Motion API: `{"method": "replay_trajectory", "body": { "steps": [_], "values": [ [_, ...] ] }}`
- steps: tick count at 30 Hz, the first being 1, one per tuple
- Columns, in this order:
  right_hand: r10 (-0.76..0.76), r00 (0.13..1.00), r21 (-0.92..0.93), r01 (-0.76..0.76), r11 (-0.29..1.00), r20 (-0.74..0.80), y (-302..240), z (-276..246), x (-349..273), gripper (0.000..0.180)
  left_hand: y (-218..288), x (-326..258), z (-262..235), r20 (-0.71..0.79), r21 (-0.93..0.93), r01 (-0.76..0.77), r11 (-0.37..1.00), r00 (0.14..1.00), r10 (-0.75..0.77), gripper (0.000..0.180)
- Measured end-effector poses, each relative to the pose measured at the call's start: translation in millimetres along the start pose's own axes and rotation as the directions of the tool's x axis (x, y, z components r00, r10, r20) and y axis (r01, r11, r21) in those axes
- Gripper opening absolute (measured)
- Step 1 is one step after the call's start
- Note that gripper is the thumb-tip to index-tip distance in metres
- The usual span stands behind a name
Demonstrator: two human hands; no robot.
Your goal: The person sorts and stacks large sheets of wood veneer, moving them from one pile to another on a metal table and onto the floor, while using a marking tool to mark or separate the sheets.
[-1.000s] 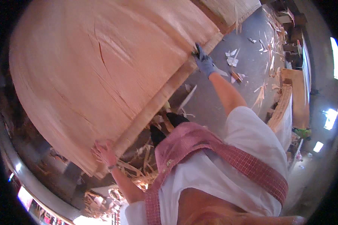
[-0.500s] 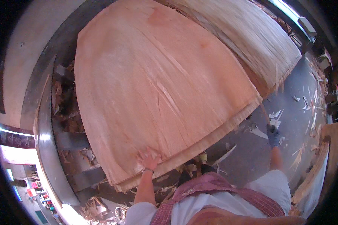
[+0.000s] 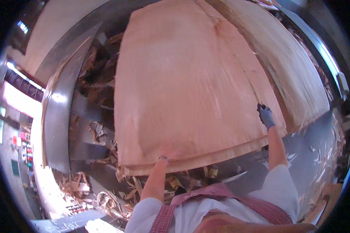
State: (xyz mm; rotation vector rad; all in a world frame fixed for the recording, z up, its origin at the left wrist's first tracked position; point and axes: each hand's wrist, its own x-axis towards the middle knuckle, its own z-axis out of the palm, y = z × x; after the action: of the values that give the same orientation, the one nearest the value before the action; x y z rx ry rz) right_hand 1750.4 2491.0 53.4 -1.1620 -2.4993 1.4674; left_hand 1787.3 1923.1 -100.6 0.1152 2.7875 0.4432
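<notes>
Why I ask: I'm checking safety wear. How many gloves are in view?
1: the grey glove on the right hand, over the wood sheet. The left hand on that sheet looks bare, though blurred. Others may be hidden among the scraps.

The person's bare left hand (image 3: 171, 149) is smeared by blur into the broad pinkish-tan wood sheet (image 3: 175, 85), its separate fingers indistinct. The right hand in a grey-blue glove (image 3: 266, 117) has its dark fingertips bunched too small to read; whether the thin yellowish line (image 3: 249, 82) above them is a loose strip or a split cannot be told. The upper picture edge crops the sheet and the pale cream wood stack (image 3: 278, 58). A dark-and-yellow shoe (image 3: 213, 171) is partly hidden, and small red and white objects (image 3: 25, 145) at far left stay unidentifiable.
</notes>
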Motion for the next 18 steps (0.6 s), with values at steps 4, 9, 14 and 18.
{"method": "replay_trajectory", "body": {
  "steps": [4,9,14,18],
  "values": [
    [-0.004,1.0,0.298,0.0,0.955,0.014,-25,105,-31,0.038,3,-85,-75,-0.133,-0.181,-0.099,0.978,0.988,0.076,0.072],
    [-0.01,0.998,0.334,-0.011,0.942,0.059,-51,255,-160,0.039,-141,-258,-61,-0.041,-0.418,0.106,0.902,0.99,-0.135,0.075],
    [-0.181,0.972,0.357,0.117,0.927,0.152,-106,435,-329,0.035,-315,-389,-75,0.157,-0.457,0.401,0.794,0.915,-0.372,0.071],
    [-0.183,0.756,0.294,-0.013,0.956,0.629,-224,574,-480,0.043,-433,-448,-93,0.003,-0.508,0.471,0.721,0.838,-0.546,0.06]
  ]
}}
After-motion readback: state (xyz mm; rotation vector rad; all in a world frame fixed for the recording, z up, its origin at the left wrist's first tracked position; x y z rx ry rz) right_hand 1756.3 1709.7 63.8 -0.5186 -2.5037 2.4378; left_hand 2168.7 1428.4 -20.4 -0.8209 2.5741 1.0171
